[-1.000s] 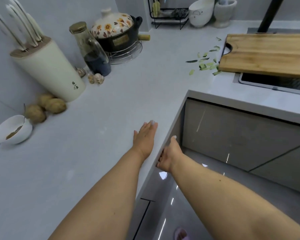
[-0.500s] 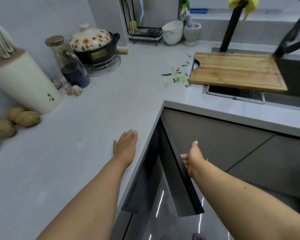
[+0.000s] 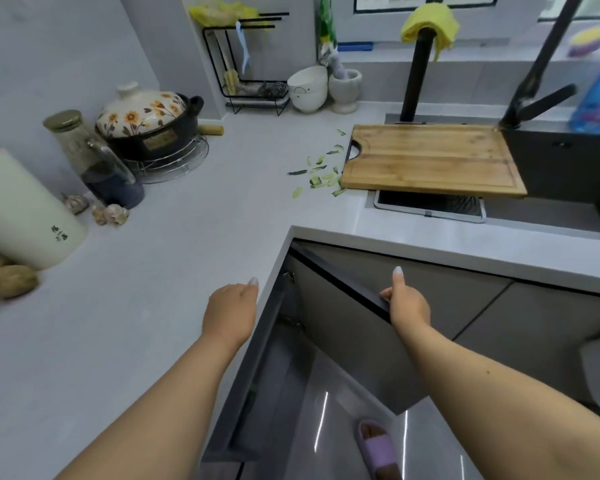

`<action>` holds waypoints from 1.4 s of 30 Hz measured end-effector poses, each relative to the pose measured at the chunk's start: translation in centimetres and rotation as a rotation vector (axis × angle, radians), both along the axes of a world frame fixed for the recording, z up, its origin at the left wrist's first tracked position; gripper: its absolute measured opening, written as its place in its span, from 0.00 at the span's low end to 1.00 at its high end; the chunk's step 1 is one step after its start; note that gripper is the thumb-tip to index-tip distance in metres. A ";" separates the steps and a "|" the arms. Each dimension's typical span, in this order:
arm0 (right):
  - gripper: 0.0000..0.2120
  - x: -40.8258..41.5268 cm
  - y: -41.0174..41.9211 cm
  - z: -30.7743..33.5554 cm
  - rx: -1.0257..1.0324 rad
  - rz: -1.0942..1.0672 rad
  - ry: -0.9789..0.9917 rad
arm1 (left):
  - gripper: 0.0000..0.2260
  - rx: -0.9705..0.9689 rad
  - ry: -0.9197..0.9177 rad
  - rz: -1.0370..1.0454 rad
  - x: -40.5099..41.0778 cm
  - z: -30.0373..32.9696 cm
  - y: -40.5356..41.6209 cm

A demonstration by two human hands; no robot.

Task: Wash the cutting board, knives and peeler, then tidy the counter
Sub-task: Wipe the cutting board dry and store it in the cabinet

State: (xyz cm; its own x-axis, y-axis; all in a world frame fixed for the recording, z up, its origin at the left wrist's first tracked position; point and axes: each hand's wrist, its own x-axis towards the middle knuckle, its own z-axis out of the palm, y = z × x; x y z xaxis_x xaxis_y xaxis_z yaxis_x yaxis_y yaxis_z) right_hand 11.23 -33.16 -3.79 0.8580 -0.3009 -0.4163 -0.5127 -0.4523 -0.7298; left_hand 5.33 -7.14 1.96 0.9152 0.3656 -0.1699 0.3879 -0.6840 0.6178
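At the bottom of the frame we see a purple slipper on the glossy floor, under our two bare forearms. Our right hand, right of centre, grips the top edge of the grey cabinet door, fingers curled over the dark rim and thumb pointing up; the door stands swung out from the corner. Our left hand rests at the edge of the pale grey counter, knuckles bent, holding nothing (how far the fingers curl we cannot tell).

Farther up, at the left edge, sit a cream knife block, some potatoes below it and garlic bulbs to its right. Green peel scraps lie scattered on the counter just left of the cutting board. The board is pale wood with a groove round its border and a cut-out handle at its left end; it lies flat in the upper right, bridging the near left corner of the dark sink.

In the upper left stand a glass bottle and a flowered-lid pot on a wire trivet. Beyond them are a black rack, a white bowl and a mortar, then a black tap draped with a yellow cloth.
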 end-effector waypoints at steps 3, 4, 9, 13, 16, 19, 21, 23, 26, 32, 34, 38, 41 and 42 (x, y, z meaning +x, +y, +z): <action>0.30 1.1 -1.3 -0.5 -0.030 0.055 -0.091 | 0.17 -0.068 -0.074 -0.043 2.4 0.7 -3.6; 0.28 1.3 -1.5 -0.3 -0.010 0.061 -0.117 | 0.16 -0.105 -0.064 -0.056 3.2 0.7 -4.6; 0.18 5.9 -2.0 3.4 0.217 -0.070 -0.322 | 0.14 -0.281 -0.021 -0.145 8.1 1.1 -9.0; 0.18 14.1 -3.7 7.2 0.615 -0.364 -0.261 | 0.16 -0.415 0.001 -0.118 12.1 1.0 -11.5; 0.23 19.2 -5.2 8.0 0.915 -0.562 -0.095 | 0.16 -0.443 0.023 -0.071 14.4 0.8 -12.4; 0.26 22.8 -5.8 7.1 1.078 -0.660 0.016 | 0.16 -0.454 0.044 -0.026 16.5 0.8 -12.5; 0.26 23.8 -6.1 6.6 1.198 -0.730 0.054 | 0.17 -0.462 0.048 -0.002 17.2 0.9 -12.3; 0.23 24.4 -6.1 6.4 1.275 -0.787 0.071 | 0.17 -0.444 0.041 0.017 18.4 0.9 -11.9; 0.20 24.9 -6.2 6.4 1.297 -0.823 0.047 | 0.17 -0.429 0.023 0.042 19.9 0.7 -11.7; 0.15 26.2 -6.6 9.3 1.294 -0.721 -0.150 | 0.17 -0.521 -0.014 0.106 21.8 1.0 -12.5; 0.14 26.8 -6.8 10.2 1.320 -0.709 -0.210 | 0.17 -0.572 -0.022 0.126 22.3 1.2 -12.9; 0.09 26.7 -7.6 10.8 1.332 -0.720 -0.272 | 0.17 -0.732 -0.014 0.189 22.8 2.2 -13.6; 0.09 25.4 -7.9 10.6 1.266 -0.685 -0.305 | 0.18 -0.915 -0.013 0.206 22.9 3.1 -13.9; 0.10 24.7 -7.9 10.6 1.242 -0.674 -0.317 | 0.19 -0.993 -0.008 0.222 22.9 3.4 -14.1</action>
State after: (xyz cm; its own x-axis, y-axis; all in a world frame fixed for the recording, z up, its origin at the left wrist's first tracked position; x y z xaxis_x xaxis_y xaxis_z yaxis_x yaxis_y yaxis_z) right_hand 35.95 -41.10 6.84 0.8059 -0.2702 -0.5268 -0.1136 0.8026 -0.5856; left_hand 28.25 -21.20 5.34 0.8463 0.2246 -0.4831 0.4368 0.2266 0.8705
